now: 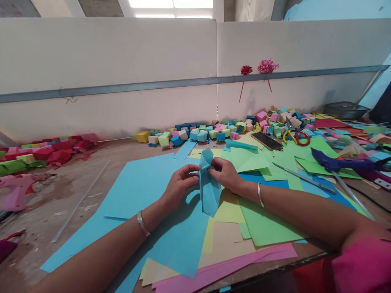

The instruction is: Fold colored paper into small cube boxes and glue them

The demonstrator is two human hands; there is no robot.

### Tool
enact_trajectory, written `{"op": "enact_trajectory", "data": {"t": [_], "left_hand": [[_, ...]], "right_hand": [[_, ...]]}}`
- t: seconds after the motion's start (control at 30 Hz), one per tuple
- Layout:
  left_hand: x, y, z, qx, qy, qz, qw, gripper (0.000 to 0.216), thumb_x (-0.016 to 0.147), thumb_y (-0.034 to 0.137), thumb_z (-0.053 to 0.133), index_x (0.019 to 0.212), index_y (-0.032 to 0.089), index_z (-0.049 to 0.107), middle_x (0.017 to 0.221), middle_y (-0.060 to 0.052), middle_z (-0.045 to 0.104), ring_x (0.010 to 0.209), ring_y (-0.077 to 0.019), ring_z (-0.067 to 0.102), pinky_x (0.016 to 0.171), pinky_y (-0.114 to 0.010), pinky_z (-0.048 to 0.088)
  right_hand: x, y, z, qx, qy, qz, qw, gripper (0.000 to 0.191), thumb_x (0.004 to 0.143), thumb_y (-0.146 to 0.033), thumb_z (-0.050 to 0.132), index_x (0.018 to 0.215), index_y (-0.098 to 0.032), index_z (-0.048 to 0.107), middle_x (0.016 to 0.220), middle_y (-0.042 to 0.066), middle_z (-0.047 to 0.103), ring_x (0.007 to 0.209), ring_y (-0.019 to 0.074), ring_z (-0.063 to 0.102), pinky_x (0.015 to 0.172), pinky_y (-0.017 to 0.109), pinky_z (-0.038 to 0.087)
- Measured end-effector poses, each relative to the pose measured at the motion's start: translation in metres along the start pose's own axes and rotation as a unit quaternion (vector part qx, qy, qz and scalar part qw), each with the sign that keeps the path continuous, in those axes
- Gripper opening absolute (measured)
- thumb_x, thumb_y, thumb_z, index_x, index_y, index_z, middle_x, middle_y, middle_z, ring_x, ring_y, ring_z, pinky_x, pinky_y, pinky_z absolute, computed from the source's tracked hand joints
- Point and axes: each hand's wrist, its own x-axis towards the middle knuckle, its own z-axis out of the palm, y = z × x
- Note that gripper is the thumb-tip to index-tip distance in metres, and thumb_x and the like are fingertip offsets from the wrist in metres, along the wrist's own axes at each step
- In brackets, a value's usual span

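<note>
A folded light-blue paper piece [209, 184] stands upright between my two hands, above a large light-blue sheet [146, 195] on the table. My left hand [179, 185] pinches its left edge with curled fingers. My right hand [224, 174] grips its right side near the middle fold. Both wrists wear a silver bangle. Yellow, green and pink sheets lie under and around my hands.
A row of small coloured paper cubes [195, 133] lines the back wall, with more at the right. A phone [266, 141], scissors [295, 136], a long ruler [302, 178] and a dark blue paper shape [332, 162] lie right. Red and green folded pieces [45, 154] and a pink glue gun [15, 191] sit left.
</note>
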Motion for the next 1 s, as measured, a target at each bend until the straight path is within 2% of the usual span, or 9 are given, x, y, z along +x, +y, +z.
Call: {"op": "enact_trajectory", "data": {"t": [0.13,0.37,0.53,0.63,0.7,0.83,0.9,1.0], "left_hand": [[0.002,-0.003,-0.003,0.050,-0.010,0.039,0.998,0.026,0.068,0.026,0.077,0.087,0.017,0.062,0.074,-0.003,0.069,0.070,-0.0153,0.064,0.069,-0.028,0.051],[0.007,-0.008,-0.008,0.060,0.024,0.014,0.998,0.025,0.068,0.031,0.076,0.084,0.014,0.066,0.071,-0.002,0.068,0.063,-0.0127,0.060,0.065,-0.026,0.050],[0.010,-0.009,-0.010,0.180,0.050,0.086,0.979,0.019,0.068,0.029,0.071,0.081,0.015,0.070,0.075,-0.003,0.070,0.068,-0.0145,0.061,0.066,-0.026,0.050],[0.011,-0.010,-0.012,0.211,0.072,0.129,0.966,0.017,0.067,0.028,0.071,0.080,0.016,0.068,0.077,-0.002,0.070,0.072,-0.0158,0.063,0.071,-0.028,0.052],[0.012,-0.010,-0.013,0.201,0.083,0.148,0.965,0.023,0.065,0.028,0.073,0.085,0.017,0.066,0.080,-0.001,0.070,0.076,-0.0173,0.065,0.072,-0.029,0.053],[0.012,-0.009,-0.014,0.202,0.062,0.134,0.968,0.026,0.066,0.029,0.073,0.089,0.016,0.068,0.083,-0.003,0.073,0.079,-0.0198,0.068,0.075,-0.032,0.055],[0.011,-0.009,-0.014,0.213,0.060,0.136,0.966,0.020,0.067,0.027,0.073,0.083,0.016,0.070,0.081,-0.004,0.074,0.078,-0.0202,0.068,0.077,-0.034,0.056],[0.010,-0.010,-0.011,0.208,0.083,0.172,0.959,0.018,0.068,0.025,0.073,0.083,0.016,0.069,0.083,-0.004,0.074,0.080,-0.0200,0.069,0.081,-0.035,0.056]], "right_hand": [[0.000,0.002,0.001,0.006,-0.012,-0.006,1.000,0.012,0.070,-0.025,0.054,0.064,-0.020,0.044,0.062,-0.005,0.046,0.060,0.0110,0.042,0.055,0.023,0.034],[-0.003,-0.002,-0.001,-0.029,-0.056,-0.040,0.997,0.002,0.070,-0.018,0.056,0.072,-0.018,0.055,0.068,-0.003,0.053,0.064,0.0108,0.046,0.058,0.022,0.035],[-0.004,-0.008,-0.006,-0.066,-0.078,-0.105,0.989,0.004,0.073,-0.019,0.062,0.071,-0.018,0.059,0.071,-0.002,0.054,0.068,0.0117,0.047,0.061,0.023,0.035],[-0.005,-0.011,-0.006,-0.082,-0.080,-0.126,0.985,0.010,0.070,-0.019,0.068,0.069,-0.018,0.058,0.068,-0.003,0.052,0.065,0.0113,0.046,0.059,0.023,0.033],[-0.006,-0.013,-0.006,-0.081,-0.070,-0.129,0.986,0.007,0.073,-0.020,0.067,0.072,-0.018,0.060,0.070,-0.002,0.055,0.064,0.0114,0.046,0.059,0.024,0.034],[-0.008,-0.013,-0.006,-0.075,-0.041,-0.138,0.987,0.007,0.081,-0.018,0.060,0.077,-0.019,0.066,0.074,0.001,0.062,0.069,0.0137,0.053,0.063,0.026,0.038],[-0.008,-0.012,-0.006,-0.067,-0.038,-0.148,0.986,0.007,0.078,-0.016,0.062,0.078,-0.020,0.068,0.076,0.001,0.065,0.075,0.0154,0.056,0.067,0.027,0.041],[-0.008,-0.010,-0.005,-0.029,-0.047,-0.147,0.988,0.009,0.074,-0.016,0.066,0.080,-0.021,0.070,0.080,0.000,0.068,0.077,0.0159,0.058,0.069,0.028,0.043]]}}
